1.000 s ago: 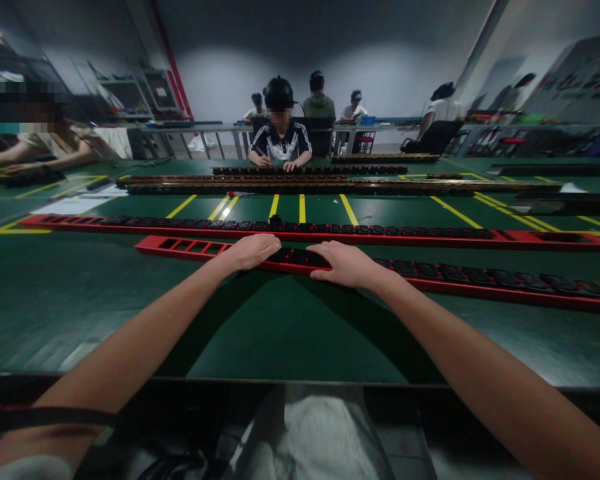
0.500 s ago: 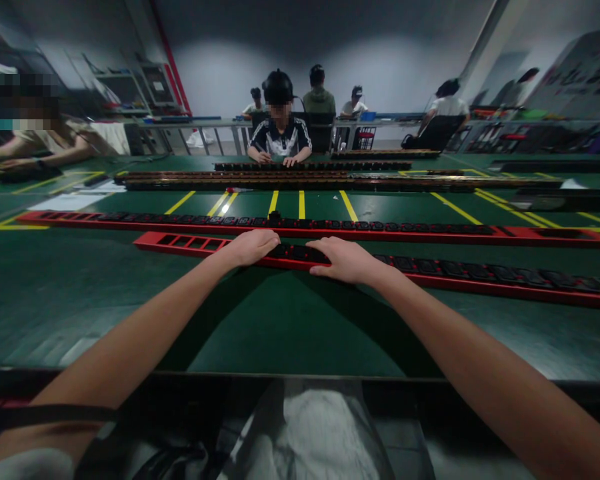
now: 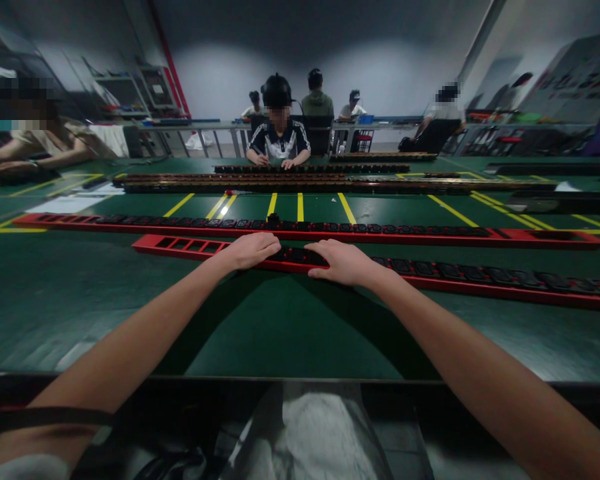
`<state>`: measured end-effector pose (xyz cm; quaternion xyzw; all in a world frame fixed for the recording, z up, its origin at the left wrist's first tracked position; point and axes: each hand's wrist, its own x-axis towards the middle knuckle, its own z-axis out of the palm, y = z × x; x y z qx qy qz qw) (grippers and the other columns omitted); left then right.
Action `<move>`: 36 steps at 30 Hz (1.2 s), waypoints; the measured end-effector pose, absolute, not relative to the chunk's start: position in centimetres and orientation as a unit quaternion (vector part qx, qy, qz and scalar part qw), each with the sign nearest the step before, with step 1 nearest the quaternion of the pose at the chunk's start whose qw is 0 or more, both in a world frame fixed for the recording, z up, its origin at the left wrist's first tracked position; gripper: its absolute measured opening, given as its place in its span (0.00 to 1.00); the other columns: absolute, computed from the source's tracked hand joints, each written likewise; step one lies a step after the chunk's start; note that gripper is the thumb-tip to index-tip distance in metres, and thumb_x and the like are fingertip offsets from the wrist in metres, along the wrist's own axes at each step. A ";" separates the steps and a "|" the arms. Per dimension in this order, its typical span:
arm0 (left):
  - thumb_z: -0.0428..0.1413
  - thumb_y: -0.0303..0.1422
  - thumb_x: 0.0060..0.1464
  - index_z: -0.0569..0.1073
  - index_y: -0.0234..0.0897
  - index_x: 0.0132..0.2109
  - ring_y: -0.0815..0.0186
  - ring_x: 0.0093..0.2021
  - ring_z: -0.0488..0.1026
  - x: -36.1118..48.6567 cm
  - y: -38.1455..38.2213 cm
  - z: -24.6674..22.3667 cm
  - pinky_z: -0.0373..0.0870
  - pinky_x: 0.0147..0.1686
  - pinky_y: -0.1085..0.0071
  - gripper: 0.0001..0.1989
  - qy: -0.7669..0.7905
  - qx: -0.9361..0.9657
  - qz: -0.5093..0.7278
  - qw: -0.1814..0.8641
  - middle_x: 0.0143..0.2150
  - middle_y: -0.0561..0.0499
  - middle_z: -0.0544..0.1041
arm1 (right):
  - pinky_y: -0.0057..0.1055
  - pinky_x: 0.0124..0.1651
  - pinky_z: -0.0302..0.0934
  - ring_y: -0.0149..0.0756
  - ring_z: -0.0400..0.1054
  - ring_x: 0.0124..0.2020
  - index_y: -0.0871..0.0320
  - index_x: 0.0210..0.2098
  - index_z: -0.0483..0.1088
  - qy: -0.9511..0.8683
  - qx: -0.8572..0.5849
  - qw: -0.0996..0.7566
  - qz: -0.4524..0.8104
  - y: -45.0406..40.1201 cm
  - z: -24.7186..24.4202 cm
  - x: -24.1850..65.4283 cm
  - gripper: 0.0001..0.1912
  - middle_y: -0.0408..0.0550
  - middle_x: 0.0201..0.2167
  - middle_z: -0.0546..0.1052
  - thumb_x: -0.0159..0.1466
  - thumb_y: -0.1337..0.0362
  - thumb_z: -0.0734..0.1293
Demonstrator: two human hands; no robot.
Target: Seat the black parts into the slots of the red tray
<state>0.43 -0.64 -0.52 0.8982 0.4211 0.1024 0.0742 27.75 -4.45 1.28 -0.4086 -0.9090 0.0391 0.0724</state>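
A long red strip (image 3: 460, 288) with black square pieces set along it lies nearest me on the green table. Its left end shows bare rectangular slots. My left hand (image 3: 257, 251) is closed over the strip just right of those slots, fingers wrapped on its far side. A short way to the right, my right hand (image 3: 341, 261) grips the same strip, thumb on the near edge and fingers over the top. Between the hands a few black pieces show. Behind it lies a second red strip (image 3: 190, 230), also filled with black pieces, with a small black part (image 3: 273, 219) standing on it.
Long dark bars (image 3: 280, 183) lie across the table further back. White paper sheets (image 3: 80, 201) are at the left, among yellow tape lines. A person (image 3: 280, 137) sits opposite with both hands at a dark bar. Another person (image 3: 55, 143) sits at the left.
Both hands keep their places on the near red strip. The view has shifted very slightly; nothing else has clearly moved.
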 end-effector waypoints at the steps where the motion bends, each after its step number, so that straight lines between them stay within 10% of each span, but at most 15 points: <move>1: 0.38 0.44 0.67 0.72 0.37 0.45 0.56 0.48 0.72 0.4 -0.7 -0.5 0.66 0.49 0.60 0.23 0.413 0.903 0.097 0.071 0.46 0.43 0.75 | 0.45 0.57 0.64 0.53 0.66 0.59 0.56 0.65 0.63 -0.909 -0.410 0.071 0.038 -4.5 1.3 27.7 0.33 0.58 0.58 0.73 0.65 0.49 0.68; 36: 0.38 0.48 0.66 0.72 0.39 0.44 0.56 0.48 0.73 1.0 -0.5 -1.0 0.67 0.50 0.59 0.24 0.437 0.892 0.099 0.059 0.46 0.44 0.77 | 0.45 0.58 0.63 0.52 0.66 0.59 0.57 0.65 0.62 -0.910 -0.406 0.071 0.033 -4.4 1.2 27.7 0.34 0.58 0.59 0.72 0.65 0.49 0.67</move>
